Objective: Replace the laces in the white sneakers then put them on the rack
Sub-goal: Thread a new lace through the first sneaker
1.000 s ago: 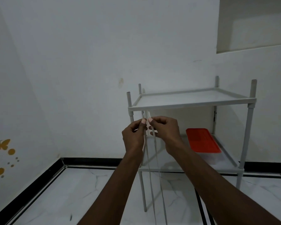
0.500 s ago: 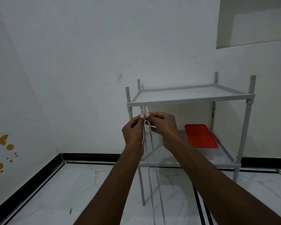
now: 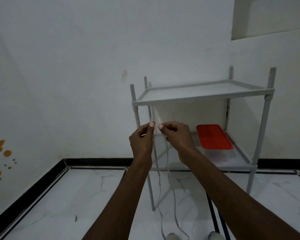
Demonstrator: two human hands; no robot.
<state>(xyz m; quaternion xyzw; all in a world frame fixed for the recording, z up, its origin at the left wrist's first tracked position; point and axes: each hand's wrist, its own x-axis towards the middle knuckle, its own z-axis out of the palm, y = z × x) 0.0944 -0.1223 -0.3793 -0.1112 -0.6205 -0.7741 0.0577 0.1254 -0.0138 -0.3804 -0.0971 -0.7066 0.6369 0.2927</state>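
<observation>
Two hands were up at chest height, close together but not touching, each pinching one end of a white shoelace (image 3: 166,158). The left hand (image 3: 142,142) held its tip between thumb and forefinger, the tip poking up above the fingers; the right hand (image 3: 177,137) pinched the other end just beside it. Both strands hung down in front of the grey rack (image 3: 203,97) and trailed toward the marble floor (image 3: 59,205).

At the very bottom edge, two pale rounded shapes showed, likely the toes of the white sneakers (image 3: 171,236), though too little was visible to be sure. The lace seemed to run down to the left one.

The risks, as I judged them: the pinches were light and out at the very tips, so one end could easily have slipped free and dropped. With both strands hanging loose and close, they could have crossed or twisted, leaving the lengths uneven. A hard upward pull might have dragged the shoe along the floor. Swinging lace could also have caught on the rack's front leg. On the lower shelf a clear container with a red lid (image 3: 213,137) sat toward the right, taking up room there, while the top shelf was free.
</observation>
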